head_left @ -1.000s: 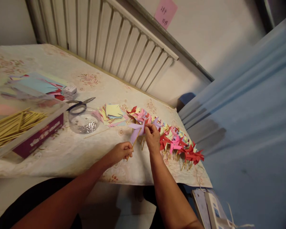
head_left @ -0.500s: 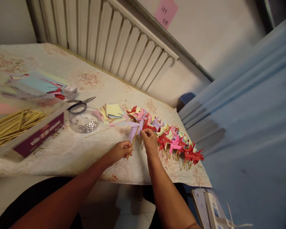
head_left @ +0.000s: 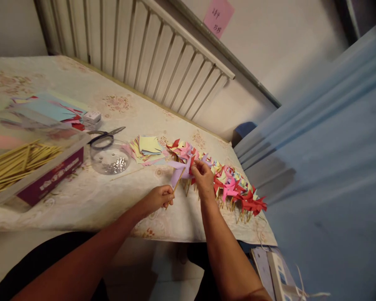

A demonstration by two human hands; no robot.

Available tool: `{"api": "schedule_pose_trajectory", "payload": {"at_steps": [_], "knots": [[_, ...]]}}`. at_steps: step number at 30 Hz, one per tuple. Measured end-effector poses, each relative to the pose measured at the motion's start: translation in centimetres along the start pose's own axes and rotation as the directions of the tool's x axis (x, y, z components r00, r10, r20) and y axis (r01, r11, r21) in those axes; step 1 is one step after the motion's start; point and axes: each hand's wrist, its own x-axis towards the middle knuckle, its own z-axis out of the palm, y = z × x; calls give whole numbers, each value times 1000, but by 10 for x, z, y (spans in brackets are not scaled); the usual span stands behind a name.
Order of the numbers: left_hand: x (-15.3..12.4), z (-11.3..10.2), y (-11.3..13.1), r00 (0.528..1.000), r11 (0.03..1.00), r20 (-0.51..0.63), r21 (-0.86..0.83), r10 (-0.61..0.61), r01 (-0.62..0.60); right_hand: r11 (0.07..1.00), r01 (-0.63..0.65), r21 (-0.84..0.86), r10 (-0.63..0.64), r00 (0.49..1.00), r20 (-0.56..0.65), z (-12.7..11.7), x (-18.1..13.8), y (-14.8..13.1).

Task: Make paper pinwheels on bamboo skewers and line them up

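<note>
My left hand (head_left: pixel 163 196) is closed around the lower part of a thin yellow stick (head_left: pixel 177 184). At its top sits a lavender paper pinwheel (head_left: pixel 177 173), held up tilted over the table. My right hand (head_left: pixel 203 175) is at the pinwheel's right side, thumb and fingers bent together at a blade's edge; the exact contact is partly hidden. Just behind and right of it stand many finished pinwheels (head_left: pixel 230 187) in red, pink, yellow and lavender, their sticks pointing down.
Left of my hands are a stack of cut paper squares (head_left: pixel 150 145), a clear round dish (head_left: pixel 111 169) of small shiny pieces, scissors (head_left: pixel 108 134), a small white box (head_left: pixel 92 118), coloured sheets (head_left: pixel 47 107) and a plastic bin (head_left: pixel 61 173) of yellow sticks. A radiator (head_left: pixel 150 54) lines the wall.
My right hand has moved a little right and its fingers have loosened somewhat. The lavender pinwheel's top has tipped slightly right, while my left hand stays in place on the stick.
</note>
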Motion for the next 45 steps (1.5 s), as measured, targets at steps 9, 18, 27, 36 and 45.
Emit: {"api": "schedule_pose_trajectory", "payload": {"at_steps": [9, 18, 27, 36, 45], "knots": [[-2, 0, 2, 999, 999, 32, 37, -6, 5, 994, 89, -57, -71, 962, 262, -14, 17, -8], [-2, -1, 1, 999, 998, 54, 61, 5, -9, 1000, 13, -12, -9, 942, 336, -18, 20, -2], [0, -1, -3, 999, 996, 40, 93, -4, 0, 994, -33, 101, 3, 958, 287, -17, 19, 6], [-1, -1, 2, 1000, 992, -11, 123, -25, 26, 945, -193, 264, 108, 946, 306, -14, 11, -1], [1, -8, 1, 994, 950, -89, 309, 67, -36, 989, -78, 122, 32, 941, 337, -29, 21, -1]]}}
